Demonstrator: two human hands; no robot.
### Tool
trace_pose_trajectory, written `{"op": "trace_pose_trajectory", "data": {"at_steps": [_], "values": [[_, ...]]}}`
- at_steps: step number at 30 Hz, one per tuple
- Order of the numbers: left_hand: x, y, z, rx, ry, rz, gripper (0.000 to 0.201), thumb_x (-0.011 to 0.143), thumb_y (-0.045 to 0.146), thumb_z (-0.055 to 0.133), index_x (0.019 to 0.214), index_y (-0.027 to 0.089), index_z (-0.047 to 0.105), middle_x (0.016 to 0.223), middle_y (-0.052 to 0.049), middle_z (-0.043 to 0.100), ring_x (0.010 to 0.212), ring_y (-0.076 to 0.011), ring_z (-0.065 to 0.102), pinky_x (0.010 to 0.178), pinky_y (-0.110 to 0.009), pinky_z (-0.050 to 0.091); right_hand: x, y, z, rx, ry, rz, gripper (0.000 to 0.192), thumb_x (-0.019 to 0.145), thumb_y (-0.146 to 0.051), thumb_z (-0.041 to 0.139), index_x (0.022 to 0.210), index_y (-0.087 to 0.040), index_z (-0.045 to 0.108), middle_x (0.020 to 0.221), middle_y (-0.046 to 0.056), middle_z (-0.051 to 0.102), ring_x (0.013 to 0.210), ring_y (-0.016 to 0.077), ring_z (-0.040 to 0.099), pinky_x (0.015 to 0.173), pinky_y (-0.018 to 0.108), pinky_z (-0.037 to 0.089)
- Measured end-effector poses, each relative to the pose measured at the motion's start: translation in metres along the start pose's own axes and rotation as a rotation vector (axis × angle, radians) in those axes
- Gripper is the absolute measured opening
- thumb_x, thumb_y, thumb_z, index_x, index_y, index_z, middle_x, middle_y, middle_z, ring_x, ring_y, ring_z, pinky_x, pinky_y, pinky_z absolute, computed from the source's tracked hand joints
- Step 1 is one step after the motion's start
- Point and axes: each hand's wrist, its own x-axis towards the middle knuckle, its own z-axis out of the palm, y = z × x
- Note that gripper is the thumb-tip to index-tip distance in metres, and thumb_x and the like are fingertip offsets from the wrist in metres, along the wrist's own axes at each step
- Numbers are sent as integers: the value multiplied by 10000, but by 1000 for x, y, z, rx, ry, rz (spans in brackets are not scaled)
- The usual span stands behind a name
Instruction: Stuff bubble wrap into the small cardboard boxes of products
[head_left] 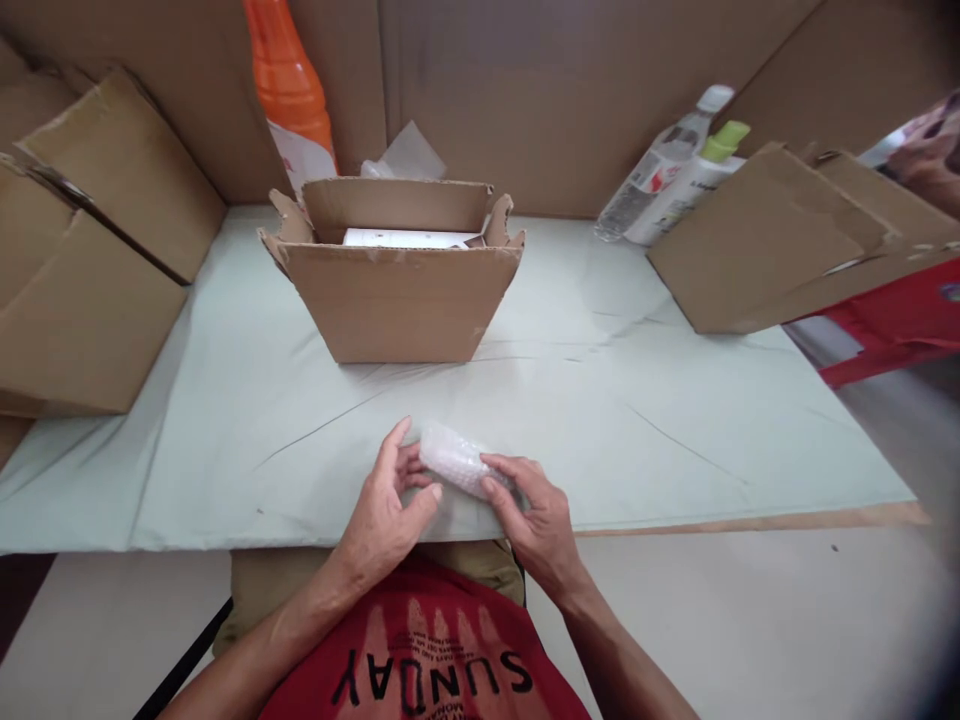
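Bubble-wrapped bundle (452, 462), contents unclear, gets pinched between left hand (386, 510) and right hand (536, 520); probably mid-wrap, next needs snug tucking before the open cardboard box (397, 300).

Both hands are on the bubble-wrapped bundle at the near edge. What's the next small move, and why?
Probably lift the bundle forward toward the open box. Left hand and right hand already hold it by its ends, it looks fully wrapped, and the box stands open straight ahead.
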Motion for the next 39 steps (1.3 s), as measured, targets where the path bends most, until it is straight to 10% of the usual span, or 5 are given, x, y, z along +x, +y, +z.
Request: {"op": "trace_pose_trajectory", "data": {"at_steps": [9, 16, 23, 29, 39], "values": [[-4, 9, 12, 223, -80, 236, 766, 864, 159, 557, 1560, 184, 239, 1039, -69, 671, 875, -172, 667, 833, -316, 568, 10, -12, -23, 155, -177, -36, 455, 920, -442, 672, 1323, -245, 599, 1225, 98, 671, 979, 213, 675, 882, 342, 567], [-6, -5, 22, 220, -158, 250, 847, 851, 118, 558, 1592, 211, 160, 1103, -72, 684, 976, -196, 666, 925, -362, 549, 24, -17, -26, 205, -53, -8, 49, 926, -270, 641, 942, -233, 669, 932, 27, 715, 850, 159, 692, 757, 229, 571], [10, 5, -22, 462, -272, 398, 772, 828, 134, 610, 1540, 260, 341, 1310, -101, 649, 1149, -240, 649, 993, -375, 549, 40, -12, -42, -20, -306, -50, 210, 908, -325, 640, 1088, -244, 710, 965, 39, 763, 826, 183, 726, 752, 272, 613], [94, 83, -105, 720, 466, 873, 690, 876, 137, 627, 1512, 221, 373, 1421, -151, 560, 1326, -269, 535, 1105, -453, 473, 97, -37, -88, -136, -156, -182, 342, 888, -334, 693, 1227, -290, 692, 1026, 40, 763, 847, 178, 728, 740, 255, 604], [143, 75, -118, 598, 705, 1091, 631, 811, 20, 618, 1404, 190, 487, 927, -45, 691, 998, -230, 613, 910, -425, 558, 266, -131, -62, 154, 117, -254, 250, 788, -316, 777, 1011, -249, 686, 853, 5, 717, 734, 170, 670, 634, 289, 534]]}}
